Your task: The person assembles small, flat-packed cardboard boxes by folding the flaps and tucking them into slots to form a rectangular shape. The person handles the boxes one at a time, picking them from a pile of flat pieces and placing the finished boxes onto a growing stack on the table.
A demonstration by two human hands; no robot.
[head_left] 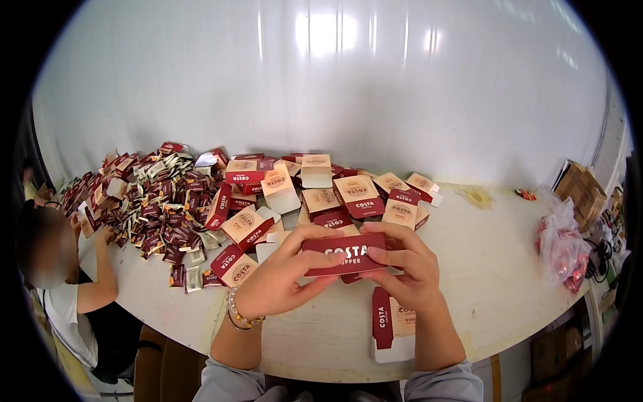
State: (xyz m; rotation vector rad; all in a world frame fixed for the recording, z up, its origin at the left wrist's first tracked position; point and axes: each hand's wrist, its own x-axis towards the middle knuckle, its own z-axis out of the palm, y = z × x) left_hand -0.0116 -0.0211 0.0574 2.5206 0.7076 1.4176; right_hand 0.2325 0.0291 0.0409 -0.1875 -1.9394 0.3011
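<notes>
Between my two hands I hold a small carton (345,245), its dark red side with pale lettering turned up toward me. My left hand (289,269) grips its left end, thumb lying on the red face, a beaded bracelet on the wrist. At the opposite end, my right hand (407,265) closes its fingers and thumb on the same carton. Another red and beige carton (382,320) lies on the table beside my right forearm, a white part showing at its near end. Behind my hands several cartons (358,195) are heaped together.
A large pile of small sachets (175,208) spreads over the left of the pale table (482,268). Another person (74,288) sits at the left, a hand at the pile. Over on the right are a clear plastic bag (564,248) with red contents and a cardboard box (581,191).
</notes>
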